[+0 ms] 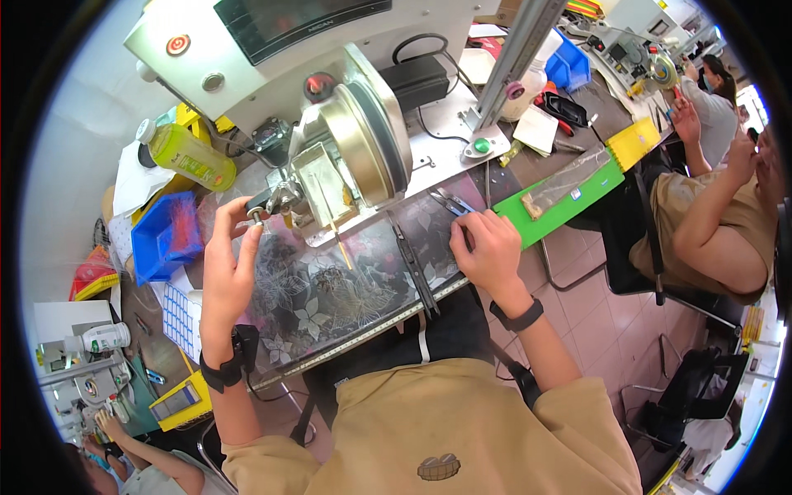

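My left hand [224, 260] pinches a small metal knob [256, 215] between thumb and fingertips. That knob sits on a metal clamp fixture [285, 196] in front of a machine with a brass-coloured wheel [356, 144]. Below the wheel lies a metal tray [318, 177], and a thin yellowish stick [340, 239] slants out over its front edge. My right hand [491, 252] is closed above the bench's front edge, fingers curled; what they hold, if anything, is mostly hidden. Just beyond its fingertips lies a blue-grey hand tool [450, 202]. Black tweezers [412, 264] rest to its left.
The patterned bench mat [309, 318] ends at a ruler-like front edge. Leftward stand a blue bin [165, 239] and a bottle of yellow-green liquid [190, 157]. Rightward, a green board [561, 202] carries a plastic bag. Seated co-workers [701, 214] are at the right.
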`<state>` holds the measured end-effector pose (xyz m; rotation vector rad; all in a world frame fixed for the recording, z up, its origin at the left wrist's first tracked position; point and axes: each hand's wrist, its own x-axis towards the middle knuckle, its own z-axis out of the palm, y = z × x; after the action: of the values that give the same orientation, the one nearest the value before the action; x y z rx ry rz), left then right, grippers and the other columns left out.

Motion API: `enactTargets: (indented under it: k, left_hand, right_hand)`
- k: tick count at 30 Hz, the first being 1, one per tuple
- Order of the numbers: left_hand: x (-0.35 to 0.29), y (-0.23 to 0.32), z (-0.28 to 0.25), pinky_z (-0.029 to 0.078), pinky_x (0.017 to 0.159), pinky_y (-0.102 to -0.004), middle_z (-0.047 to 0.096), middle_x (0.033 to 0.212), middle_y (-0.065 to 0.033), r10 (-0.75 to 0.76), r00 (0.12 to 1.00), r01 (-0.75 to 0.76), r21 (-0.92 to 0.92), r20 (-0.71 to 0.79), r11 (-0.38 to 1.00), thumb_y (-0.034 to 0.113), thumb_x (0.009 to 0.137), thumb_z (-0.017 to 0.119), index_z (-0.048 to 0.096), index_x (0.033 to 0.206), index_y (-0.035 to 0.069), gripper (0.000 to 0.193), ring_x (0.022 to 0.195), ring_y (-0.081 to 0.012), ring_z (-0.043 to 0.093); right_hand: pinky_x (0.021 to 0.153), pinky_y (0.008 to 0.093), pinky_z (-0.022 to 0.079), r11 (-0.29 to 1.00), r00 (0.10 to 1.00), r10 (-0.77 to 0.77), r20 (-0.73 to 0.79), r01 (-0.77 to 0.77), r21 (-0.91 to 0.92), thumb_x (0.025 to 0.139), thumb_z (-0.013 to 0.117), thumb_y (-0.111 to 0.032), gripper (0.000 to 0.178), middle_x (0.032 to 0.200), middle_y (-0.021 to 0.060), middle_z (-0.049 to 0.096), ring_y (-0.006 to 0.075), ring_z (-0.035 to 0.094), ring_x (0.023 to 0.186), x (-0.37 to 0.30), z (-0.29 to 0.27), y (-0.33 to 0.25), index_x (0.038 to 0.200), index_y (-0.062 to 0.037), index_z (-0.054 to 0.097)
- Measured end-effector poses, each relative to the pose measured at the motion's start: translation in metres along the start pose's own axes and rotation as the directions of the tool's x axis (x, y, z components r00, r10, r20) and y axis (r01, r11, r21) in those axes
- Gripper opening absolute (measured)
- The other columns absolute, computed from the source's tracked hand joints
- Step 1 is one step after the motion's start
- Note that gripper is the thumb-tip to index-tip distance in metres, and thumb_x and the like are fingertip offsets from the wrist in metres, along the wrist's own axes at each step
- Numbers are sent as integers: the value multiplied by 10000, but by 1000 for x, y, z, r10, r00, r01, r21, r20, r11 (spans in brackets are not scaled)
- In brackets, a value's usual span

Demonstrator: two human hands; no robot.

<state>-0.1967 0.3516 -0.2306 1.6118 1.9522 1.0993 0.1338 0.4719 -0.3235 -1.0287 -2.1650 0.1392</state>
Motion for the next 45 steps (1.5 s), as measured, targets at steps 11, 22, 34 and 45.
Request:
enactTargets:
  k: [11, 22, 34, 45]
  left_hand:
    - [-1, 4, 0, 442, 989, -343, 633, 1160, -133, -44, 999, 44, 6, 0, 999, 78, 1001, 510, 497, 1311, -7, 322, 1112, -215, 607]
    - [22, 27, -17, 418, 1048, -394, 628, 1243, -154, 156, 979, -179, 191, 130, 965, 29, 847, 642, 618, 1239, 20, 393, 1173, -308, 575]
    - [34, 34, -15, 417, 729, -371, 647, 907, -48, 312, 950, -287, 392, 1, 874, -77, 685, 704, 689, 890, 64, 248, 860, -272, 583]
    - [32, 32, -12, 320, 644, -323, 629, 773, -20, 172, 977, -165, -64, 123, 984, -3, 794, 629, 646, 912, 89, 151, 653, -216, 552]
  right_hand:
    - [569, 345, 391, 1000, 1000, 10, 3, -10, 6, 761, 715, -120, 111, 680, 6, 570, 207, 556, 635, -2, 0, 5, 768, -127, 604]
    - [846, 443, 421, 987, 987, 119, 110, -105, -122, 784, 754, -101, 423, 1092, 112, 560, 324, 521, 1009, 8, -3, -9, 1189, -77, 633]
    - [830, 472, 422, 959, 973, 55, 225, 11, -283, 782, 713, -81, 351, 1062, 169, 559, 388, 532, 978, 25, 2, -3, 1109, 7, 620]
    - [762, 382, 469, 946, 849, 260, 460, -320, 57, 887, 528, 15, 229, 908, 211, 626, 360, 613, 856, 17, -28, -24, 1104, 55, 590]
